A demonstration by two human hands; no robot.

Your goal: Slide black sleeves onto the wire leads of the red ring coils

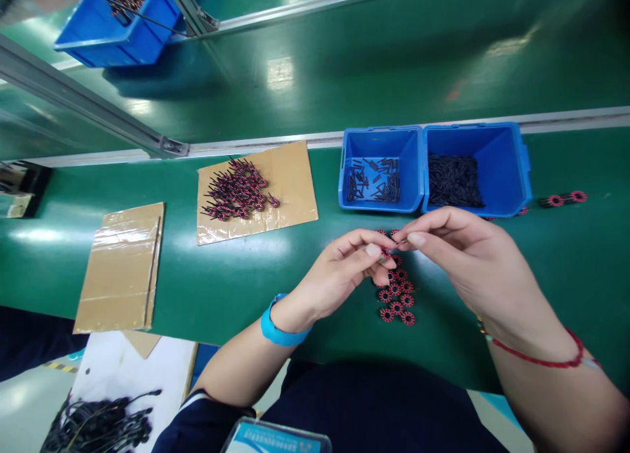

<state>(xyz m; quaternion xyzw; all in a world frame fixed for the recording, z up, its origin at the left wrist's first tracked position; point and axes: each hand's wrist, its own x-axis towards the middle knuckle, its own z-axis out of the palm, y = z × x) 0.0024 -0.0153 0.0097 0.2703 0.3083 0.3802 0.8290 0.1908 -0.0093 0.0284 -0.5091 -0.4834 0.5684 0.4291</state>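
While my left hand [339,269] pinches a ring [386,251] over the desk [236,289], between bins [381,205] and near edge, my right hand [472,256] grips probably its wire [402,242]. Step: likely wire-handling; next move should want steadiness.

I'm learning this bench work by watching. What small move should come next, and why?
Probably hold the small red-and-black ring-shaped part steady in the left hand, letting the right hand finish beside it: both hands meet there, the right one pinched close by, though anything it grips is too small to tell.
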